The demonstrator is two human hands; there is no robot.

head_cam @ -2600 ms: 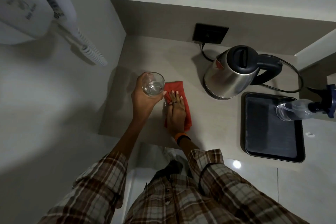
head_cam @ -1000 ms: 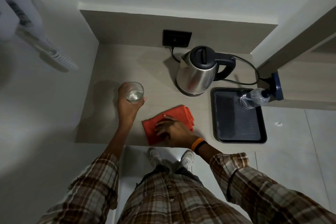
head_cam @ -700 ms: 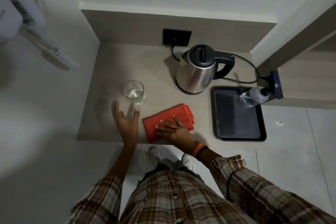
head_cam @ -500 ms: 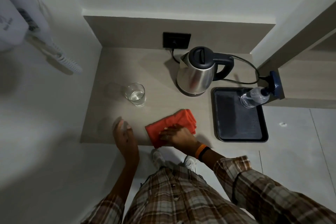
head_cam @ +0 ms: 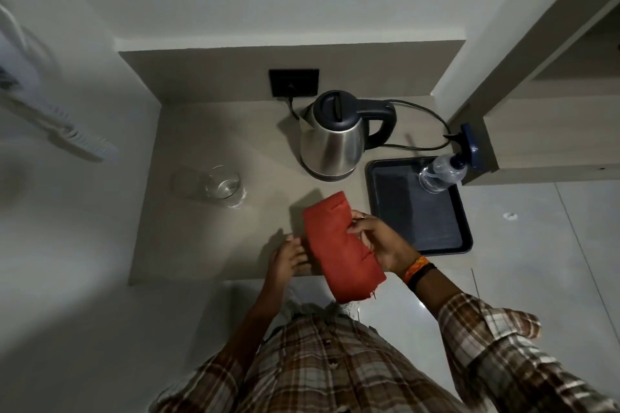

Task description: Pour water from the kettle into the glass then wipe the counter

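Shiny steel kettle (head_cam: 332, 147), matt cloth (head_cam: 335, 245)

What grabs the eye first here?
The red cloth, bright against the dim counter, is held over the counter's front edge by the right hand, with the left hand at its other side. Behind it, the steel kettle stands plugged in at the back, and a glass with water stands alone to the left.

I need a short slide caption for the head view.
Right hand grips a folded red cloth over the beige counter; left hand touches it.
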